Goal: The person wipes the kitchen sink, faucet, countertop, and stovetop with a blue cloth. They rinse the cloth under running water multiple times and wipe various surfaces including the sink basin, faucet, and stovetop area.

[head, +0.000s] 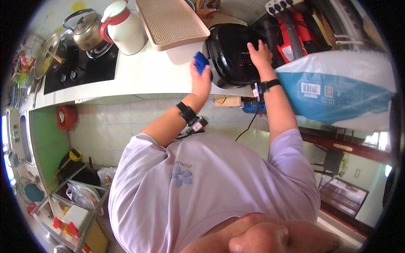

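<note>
My left hand [201, 83] grips a folded blue cloth [200, 61] above the counter. The cloth is beside the left side of a glossy black kitchen appliance [229, 52], possibly an air fryer, with small lit or printed red marks on its panel. Whether the cloth touches the appliance I cannot tell. My right hand [261, 57] is at the appliance's right part, fingers spread, seeming to rest on its surface. It holds nothing visible. Both wrists wear black straps with small devices.
A beige slatted draining tray [174, 25] lies behind. Left of it stand a white jug [126, 36] with red handle, a kettle [88, 33] and a wok [47, 60] by the black hob [91, 68]. A large plastic-wrapped package [341, 95] and power strip [281, 5] are at right.
</note>
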